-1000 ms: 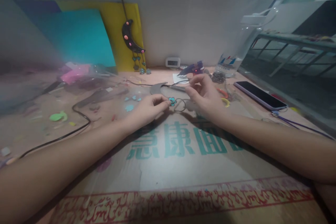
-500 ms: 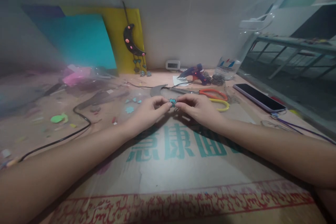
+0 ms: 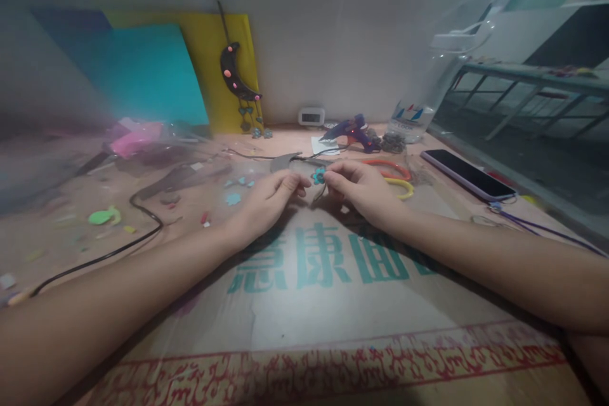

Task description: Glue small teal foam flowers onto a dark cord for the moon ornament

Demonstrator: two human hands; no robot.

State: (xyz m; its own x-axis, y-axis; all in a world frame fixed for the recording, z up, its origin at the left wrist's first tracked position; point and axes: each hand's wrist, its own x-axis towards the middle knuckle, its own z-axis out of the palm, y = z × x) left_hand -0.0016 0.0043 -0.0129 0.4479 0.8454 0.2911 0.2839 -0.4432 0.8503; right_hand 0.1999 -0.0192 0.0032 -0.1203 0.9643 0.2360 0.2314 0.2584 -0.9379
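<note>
My right hand [image 3: 364, 193] pinches a small teal felt-like flower [image 3: 318, 175] with a dark middle between thumb and fingers. A thin dark cord [image 3: 320, 193] hangs below the flower. Just left of it is my left hand [image 3: 271, 200], its fingers curled in against the thumb and apart from the flower; nothing shows in them. Beyond the hands lie scissors [image 3: 402, 189] with orange and yellow handles, partly hidden behind my right hand. Left of my left hand, a light-blue flower cutout [image 3: 233, 199] and several small blue pieces [image 3: 245, 182] rest on the table.
A purple glue gun [image 3: 349, 131] lies at the back, near a white digital clock [image 3: 311, 117]. On the right are a phone [image 3: 469, 174] and a clear bottle [image 3: 412, 115]. A moon ornament [image 3: 233, 73] hangs before yellow card. A black cable [image 3: 99, 259] crosses the left.
My left fingers have let go of the flower and drawn slightly away from it. The right hand has turned the flower so its petals face me.
</note>
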